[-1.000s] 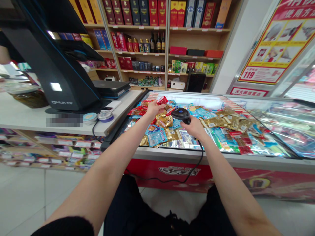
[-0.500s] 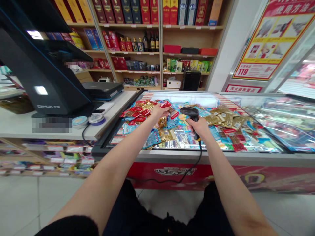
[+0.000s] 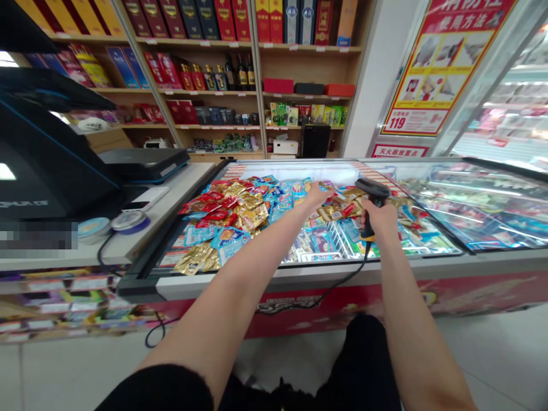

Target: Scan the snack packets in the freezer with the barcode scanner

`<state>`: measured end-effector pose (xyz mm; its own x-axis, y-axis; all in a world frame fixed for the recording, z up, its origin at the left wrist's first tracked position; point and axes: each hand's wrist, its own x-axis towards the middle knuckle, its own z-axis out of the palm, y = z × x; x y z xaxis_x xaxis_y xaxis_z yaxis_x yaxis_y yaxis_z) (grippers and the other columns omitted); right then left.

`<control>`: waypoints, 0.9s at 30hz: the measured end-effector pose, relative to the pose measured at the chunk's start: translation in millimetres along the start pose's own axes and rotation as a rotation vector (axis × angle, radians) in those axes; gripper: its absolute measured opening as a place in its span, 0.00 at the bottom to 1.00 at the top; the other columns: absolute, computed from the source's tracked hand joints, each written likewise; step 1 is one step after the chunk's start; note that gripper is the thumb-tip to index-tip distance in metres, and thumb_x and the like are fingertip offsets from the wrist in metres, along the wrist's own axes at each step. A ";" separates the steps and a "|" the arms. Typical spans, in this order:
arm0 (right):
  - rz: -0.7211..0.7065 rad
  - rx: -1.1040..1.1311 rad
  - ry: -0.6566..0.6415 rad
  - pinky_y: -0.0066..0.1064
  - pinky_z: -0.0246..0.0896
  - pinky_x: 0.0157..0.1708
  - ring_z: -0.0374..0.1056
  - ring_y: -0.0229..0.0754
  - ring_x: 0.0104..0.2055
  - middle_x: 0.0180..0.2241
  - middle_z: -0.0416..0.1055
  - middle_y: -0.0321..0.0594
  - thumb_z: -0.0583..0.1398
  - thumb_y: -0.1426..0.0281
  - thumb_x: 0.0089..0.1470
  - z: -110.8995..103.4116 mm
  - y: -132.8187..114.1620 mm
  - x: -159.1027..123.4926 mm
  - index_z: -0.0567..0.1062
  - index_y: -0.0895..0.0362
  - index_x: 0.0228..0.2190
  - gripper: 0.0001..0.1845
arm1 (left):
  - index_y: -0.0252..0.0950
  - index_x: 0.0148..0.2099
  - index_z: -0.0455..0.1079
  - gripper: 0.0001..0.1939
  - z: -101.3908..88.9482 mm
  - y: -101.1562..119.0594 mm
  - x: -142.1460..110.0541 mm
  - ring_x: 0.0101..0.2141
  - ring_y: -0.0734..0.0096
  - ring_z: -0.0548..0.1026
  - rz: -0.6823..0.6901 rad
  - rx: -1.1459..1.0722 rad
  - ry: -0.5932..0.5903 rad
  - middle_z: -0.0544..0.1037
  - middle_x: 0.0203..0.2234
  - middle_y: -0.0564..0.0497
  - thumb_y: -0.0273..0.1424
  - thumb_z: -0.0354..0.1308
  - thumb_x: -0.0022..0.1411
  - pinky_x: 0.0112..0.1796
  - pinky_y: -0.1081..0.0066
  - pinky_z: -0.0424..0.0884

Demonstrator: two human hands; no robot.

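Observation:
My left hand (image 3: 317, 195) reaches over the middle of the freezer's glass top, its fingers stretched toward small snack packets. Nothing shows in those fingers, though their tips are partly hidden. Gold-brown packets (image 3: 339, 211) lie just right of and below it. In my right hand (image 3: 383, 221) is a black barcode scanner (image 3: 373, 189), gripped by the handle with its head up. A cable (image 3: 351, 276) hangs from the handle. To the left, red packets (image 3: 214, 206), gold packets (image 3: 252, 214) and blue packets (image 3: 231, 240) form a loose heap.
The chest freezer (image 3: 257, 278) spans the front, with a wire basket (image 3: 340, 241) under its glass. On the left, a counter (image 3: 171, 197) carries a checkout machine (image 3: 51, 154), a scale (image 3: 143, 160) and round tubs (image 3: 131, 221). Shelves (image 3: 205, 91) with boxes and bottles stand behind.
The view has swung right. My left hand has moved right across the packets, and the red packet it held is no longer seen in it. The scanner has also moved right.

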<state>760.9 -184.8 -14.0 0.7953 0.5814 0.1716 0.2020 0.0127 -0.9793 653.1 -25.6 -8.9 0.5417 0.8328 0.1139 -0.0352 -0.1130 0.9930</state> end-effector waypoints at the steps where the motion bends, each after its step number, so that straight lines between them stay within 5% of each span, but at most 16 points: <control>1: 0.015 -0.012 0.001 0.35 0.62 0.14 0.61 0.42 0.15 0.16 0.65 0.33 0.65 0.60 0.47 -2.0 2.6 0.9 0.68 0.51 0.30 0.13 | 0.31 0.63 0.66 0.34 2.6 -0.4 -2.9 0.60 0.50 0.73 0.006 0.088 0.017 0.73 0.61 0.31 0.25 0.69 0.54 0.59 0.59 0.67; 8: 0.053 -0.002 -0.031 0.33 0.58 0.12 0.59 0.41 0.14 0.14 0.65 0.33 0.65 0.63 0.47 5.1 4.7 -4.2 0.68 0.51 0.27 0.10 | 0.34 0.62 0.72 0.32 -33.6 -1.1 -17.8 0.64 0.48 0.69 0.070 0.438 0.088 0.72 0.64 0.37 0.26 0.68 0.54 0.63 0.60 0.62; 13: 0.023 0.017 -0.101 0.31 0.56 0.12 0.58 0.38 0.13 0.14 0.65 0.32 0.65 0.64 0.46 30.0 -6.2 -18.5 0.68 0.52 0.25 0.11 | 0.36 0.48 0.80 0.19 -79.9 -0.1 -25.6 0.58 0.47 0.75 0.093 0.514 0.139 0.81 0.53 0.41 0.24 0.69 0.51 0.61 0.60 0.66; 18: -0.006 0.023 -0.234 0.30 0.56 0.12 0.58 0.37 0.13 0.14 0.65 0.31 0.65 0.61 0.46 63.6 -10.5 -36.6 0.68 0.53 0.26 0.12 | 0.39 0.32 0.79 0.07 -137.5 2.4 -37.8 0.55 0.47 0.76 0.135 0.605 0.230 0.84 0.39 0.45 0.24 0.68 0.49 0.60 0.60 0.66; 24: -0.016 0.029 -0.364 0.29 0.58 0.12 0.59 0.37 0.13 0.14 0.65 0.30 0.65 0.62 0.46 102.3 -17.2 -59.0 0.67 0.53 0.26 0.13 | 0.40 0.23 0.68 0.14 -196.1 -3.1 -59.9 0.54 0.41 0.75 0.065 0.676 0.382 0.81 0.32 0.42 0.24 0.72 0.44 0.60 0.58 0.65; 27: -0.011 0.022 -0.403 0.28 0.57 0.12 0.59 0.37 0.13 0.14 0.65 0.30 0.65 0.62 0.47 117.8 -20.7 -70.1 0.67 0.53 0.26 0.12 | 0.40 0.23 0.65 0.17 -208.0 -8.9 -71.9 0.53 0.40 0.76 0.050 0.761 0.332 0.80 0.35 0.39 0.29 0.73 0.46 0.58 0.58 0.66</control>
<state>633.6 -130.0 -18.4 0.5047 0.8534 0.1302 0.1935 0.0352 -0.9805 439.8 28.2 -19.3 0.2747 0.9202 0.2790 0.5896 -0.3904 0.7071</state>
